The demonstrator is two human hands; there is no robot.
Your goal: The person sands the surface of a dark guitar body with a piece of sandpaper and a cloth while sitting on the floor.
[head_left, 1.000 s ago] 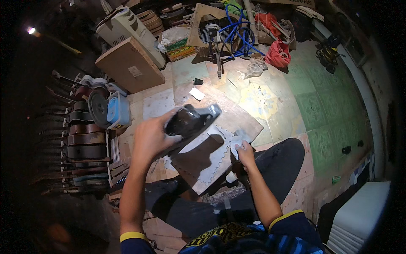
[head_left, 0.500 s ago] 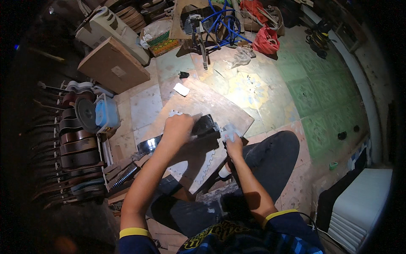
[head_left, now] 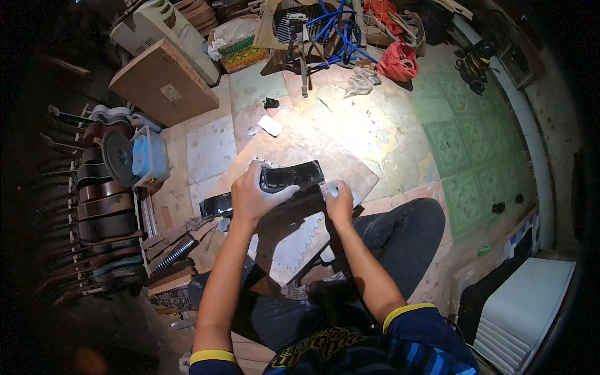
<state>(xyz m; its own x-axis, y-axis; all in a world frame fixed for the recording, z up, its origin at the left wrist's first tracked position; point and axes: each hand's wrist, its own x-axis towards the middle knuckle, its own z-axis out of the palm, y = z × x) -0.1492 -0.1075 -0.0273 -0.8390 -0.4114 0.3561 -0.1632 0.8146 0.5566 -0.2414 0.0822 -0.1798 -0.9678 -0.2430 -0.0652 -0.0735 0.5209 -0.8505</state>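
tipped black piece (head_left: 292,177) edge-up, clamped in left hand (head_left: 250,192), handy for right hand (head_left: 339,201) (can't tell that grip) by board's (head_left: 350,164) right corner
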